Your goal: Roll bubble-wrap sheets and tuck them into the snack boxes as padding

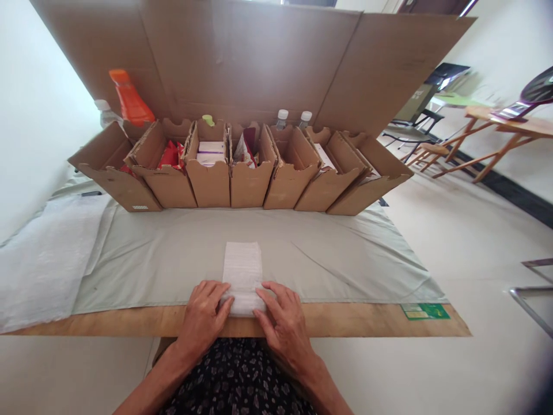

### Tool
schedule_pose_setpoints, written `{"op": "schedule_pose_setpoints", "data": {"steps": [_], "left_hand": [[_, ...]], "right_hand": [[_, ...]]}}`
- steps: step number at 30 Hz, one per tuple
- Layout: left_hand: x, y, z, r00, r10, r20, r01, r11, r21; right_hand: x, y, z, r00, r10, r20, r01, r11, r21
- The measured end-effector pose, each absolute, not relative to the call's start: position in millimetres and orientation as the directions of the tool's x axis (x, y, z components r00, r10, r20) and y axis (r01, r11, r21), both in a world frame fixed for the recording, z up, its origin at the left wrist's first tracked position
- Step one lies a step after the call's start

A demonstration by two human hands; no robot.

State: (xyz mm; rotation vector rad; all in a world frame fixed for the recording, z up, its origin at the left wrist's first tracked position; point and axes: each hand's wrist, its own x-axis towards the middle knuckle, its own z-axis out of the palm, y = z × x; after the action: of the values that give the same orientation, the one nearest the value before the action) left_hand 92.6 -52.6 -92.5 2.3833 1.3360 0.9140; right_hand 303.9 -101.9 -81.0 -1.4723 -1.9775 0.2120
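Note:
A narrow white strip of wrapping, bubble wrap or foam (pixel 242 268), lies across the table's front edge, its near end thicker as if rolled or folded over. My left hand (pixel 206 305) grips the left side of that thick end between thumb and fingers. On the opposite side, my right hand (pixel 281 311) pinches it the same way. Whether anything is wrapped inside cannot be made out.
Several open cardboard boxes (pixel 247 187) stand in a row at the back, some holding packets. Bottles, one orange (pixel 132 104), rise behind them before a tall cardboard panel (pixel 250 52). A stack of clear wrapping sheets (pixel 47 259) lies left; a green card (pixel 425 312) lies front right.

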Motion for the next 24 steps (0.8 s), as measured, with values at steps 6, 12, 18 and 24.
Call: {"op": "schedule_pose_setpoints", "data": {"steps": [6, 12, 18, 24], "left_hand": [[87, -60, -87, 0.411, 0.809, 0.42, 0.632, -0.585, 0.509], [84, -62, -82, 0.445, 0.805, 0.393, 0.566, -0.593, 0.573], [98, -35, -95, 0.299, 0.886, 0.355, 0.623, -0.463, 0.63], [90, -56, -88, 0.021, 0.999, 0.045, 0.387, -0.05, 0.921]], "right_hand": [[305, -99, -76, -0.29, 0.896, 0.336, 0.748, 0.431, -0.504], [309, -101, -70, -0.224, 0.924, 0.31, 0.724, 0.371, -0.582], [304, -97, -75, -0.257, 0.903, 0.345, 0.811, 0.395, -0.431], [302, -83, -86, -0.115, 0.913, 0.39, 0.76, 0.334, -0.558]]}}
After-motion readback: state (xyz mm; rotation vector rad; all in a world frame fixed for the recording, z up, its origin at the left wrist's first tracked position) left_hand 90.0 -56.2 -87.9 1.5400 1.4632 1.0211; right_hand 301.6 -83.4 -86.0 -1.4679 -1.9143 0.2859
